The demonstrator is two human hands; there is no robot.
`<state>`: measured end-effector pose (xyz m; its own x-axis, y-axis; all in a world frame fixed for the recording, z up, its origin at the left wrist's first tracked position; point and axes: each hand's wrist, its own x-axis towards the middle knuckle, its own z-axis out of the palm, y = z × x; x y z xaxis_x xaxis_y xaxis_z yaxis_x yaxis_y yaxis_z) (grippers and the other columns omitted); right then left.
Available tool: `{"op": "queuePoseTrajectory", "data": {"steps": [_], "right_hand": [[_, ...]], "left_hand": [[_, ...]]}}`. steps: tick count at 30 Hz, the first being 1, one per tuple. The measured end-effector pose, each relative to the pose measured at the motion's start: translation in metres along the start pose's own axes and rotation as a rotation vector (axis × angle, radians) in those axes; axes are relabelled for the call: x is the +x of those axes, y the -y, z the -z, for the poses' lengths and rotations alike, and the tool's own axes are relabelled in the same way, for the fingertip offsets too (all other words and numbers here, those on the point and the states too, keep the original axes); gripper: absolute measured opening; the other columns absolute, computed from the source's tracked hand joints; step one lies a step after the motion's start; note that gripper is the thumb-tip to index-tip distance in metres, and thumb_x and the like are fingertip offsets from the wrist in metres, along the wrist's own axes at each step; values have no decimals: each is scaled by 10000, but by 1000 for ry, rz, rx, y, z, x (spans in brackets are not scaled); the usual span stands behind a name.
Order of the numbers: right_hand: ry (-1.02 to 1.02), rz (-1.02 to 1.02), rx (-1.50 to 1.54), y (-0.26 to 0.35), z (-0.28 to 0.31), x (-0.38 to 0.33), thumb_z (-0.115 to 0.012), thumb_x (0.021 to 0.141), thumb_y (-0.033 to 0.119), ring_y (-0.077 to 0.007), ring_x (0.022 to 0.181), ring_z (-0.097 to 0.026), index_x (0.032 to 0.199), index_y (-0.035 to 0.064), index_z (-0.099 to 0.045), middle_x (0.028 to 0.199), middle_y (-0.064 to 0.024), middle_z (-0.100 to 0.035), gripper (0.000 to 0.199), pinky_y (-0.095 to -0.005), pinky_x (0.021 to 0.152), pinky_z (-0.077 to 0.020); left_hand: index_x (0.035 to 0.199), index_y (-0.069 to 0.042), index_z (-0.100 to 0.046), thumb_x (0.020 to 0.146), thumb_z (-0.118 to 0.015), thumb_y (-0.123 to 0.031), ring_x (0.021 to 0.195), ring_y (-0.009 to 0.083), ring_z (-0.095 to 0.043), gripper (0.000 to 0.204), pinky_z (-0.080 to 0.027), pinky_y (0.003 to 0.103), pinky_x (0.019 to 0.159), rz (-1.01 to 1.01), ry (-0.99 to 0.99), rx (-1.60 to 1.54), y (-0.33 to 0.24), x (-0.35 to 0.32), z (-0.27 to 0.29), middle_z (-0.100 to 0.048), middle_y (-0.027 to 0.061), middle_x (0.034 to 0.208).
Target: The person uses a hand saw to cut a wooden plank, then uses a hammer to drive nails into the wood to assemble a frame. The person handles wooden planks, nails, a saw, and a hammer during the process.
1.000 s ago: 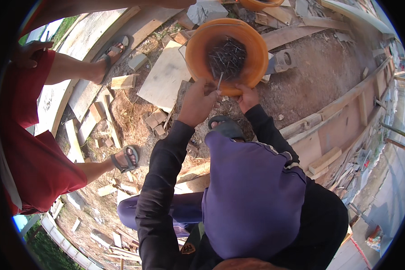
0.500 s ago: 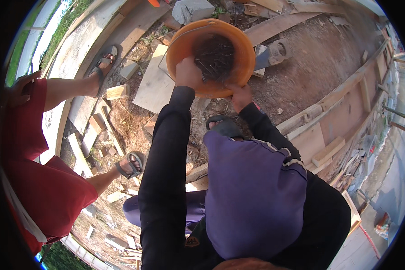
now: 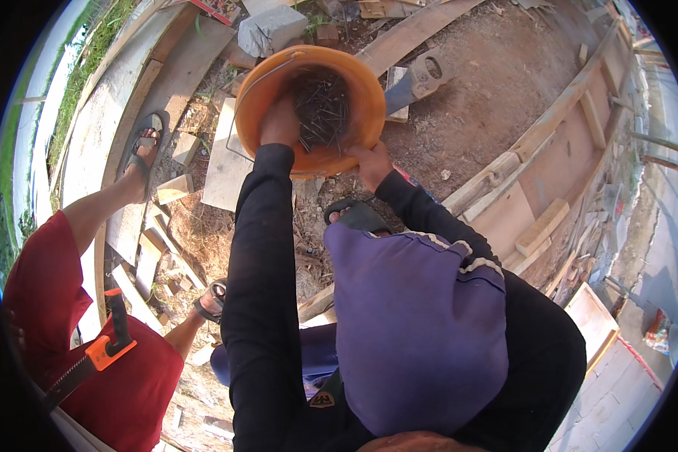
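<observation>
An orange plastic bucket (image 3: 264, 83) with a wire handle is tilted toward me and holds a heap of dark nails (image 3: 322, 109). My left hand (image 3: 280, 124) reaches over the near rim into the bucket beside the nails; its fingertips are hidden, so I cannot tell whether it holds any. My right hand (image 3: 369, 162) grips the bucket's lower rim from below. Both arms wear black sleeves, and a purple cloth (image 3: 422, 324) covers my lap.
Another person in red shorts (image 3: 68, 331) and sandals stands at my left with a black and orange handsaw (image 3: 90, 358). Wood offcuts (image 3: 173, 188), a pale board (image 3: 222, 162), a concrete block (image 3: 273, 29) and long planks (image 3: 535, 132) lie on the dirt.
The bucket has come closer and tilted toward me. My left hand went from just below the rim, where it held a nail, over the rim into the bucket. The person at left shifted.
</observation>
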<state>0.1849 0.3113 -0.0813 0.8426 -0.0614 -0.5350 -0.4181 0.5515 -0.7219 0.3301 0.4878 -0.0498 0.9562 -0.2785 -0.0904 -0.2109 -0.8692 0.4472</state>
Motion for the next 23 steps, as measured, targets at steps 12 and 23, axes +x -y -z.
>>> {"op": "queuePoseTrajectory", "data": {"steps": [12, 23], "right_hand": [[-26, -19, 53, 6, -4, -1, -632, 903, 69, -236, 949, -704, 1165, -5, -600, 1092, -110, -675, 274, -394, 768, -622], [-74, -27, 90, 17, -18, -6, -656, 882, 67, -222, 909, -703, 1128, 10, -591, 1050, -104, -660, 261, -377, 726, -625]], "left_hand": [[1114, 8, -619, 927, -567, -51, 844, 308, -702, 203, -564, 426, 718, 171, 140, -342, -19, -28, 59, -671, 207, 938], [1273, -27, -578, 985, -542, -92, 768, 95, -644, 297, -513, 254, 620, 428, 286, -1496, -14, -87, 111, -693, 36, 1021]]}}
